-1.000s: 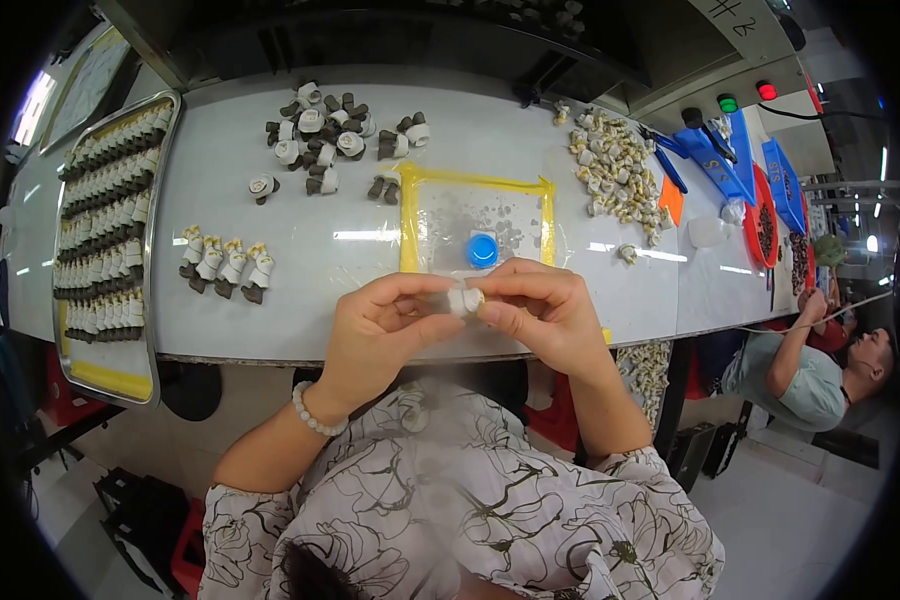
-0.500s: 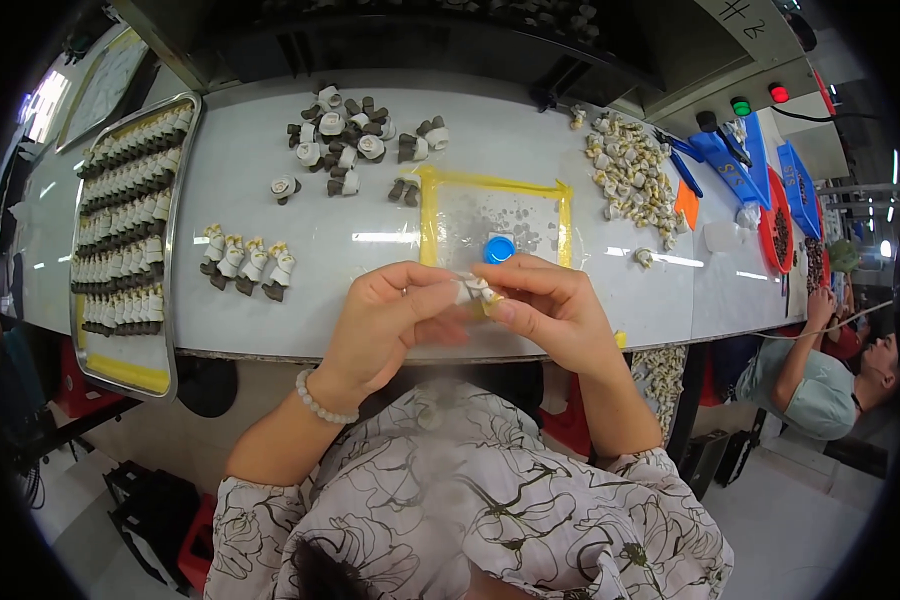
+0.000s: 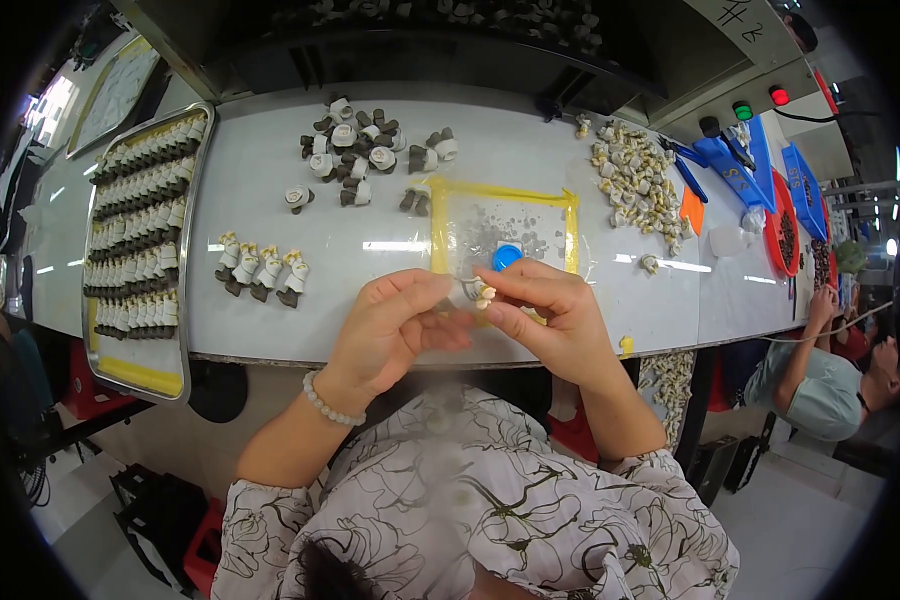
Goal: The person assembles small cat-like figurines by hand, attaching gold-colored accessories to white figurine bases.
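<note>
A small white-and-yellow figurine piece [image 3: 484, 296] is between my two hands, just above the table's front edge. My right hand [image 3: 562, 312] pinches it between thumb and fingers. The thumb and index finger of my left hand [image 3: 385, 328] close on its left end, partly hiding it, while the other fingers curl loosely below. Right behind my fingers is a round blue cap or dish [image 3: 507, 257], inside a square marked with yellow tape [image 3: 438, 230]. To the left, several white figurines with yellow tops and dark feet [image 3: 268, 268] lie in a short row.
A metal tray [image 3: 198, 250] of figurines in rows stands at the left. White bodies with dark feet [image 3: 344, 135] lie at the back; white-and-yellow pieces [image 3: 630, 175] are heaped at the right. Beyond are pliers [image 3: 688, 178], blue bins [image 3: 730, 165], a red basin [image 3: 782, 215] and another person [image 3: 810, 395].
The held piece has turned, so its yellow end faces me more and less of its white body shows. The table and its things appear shifted slightly right and down.
</note>
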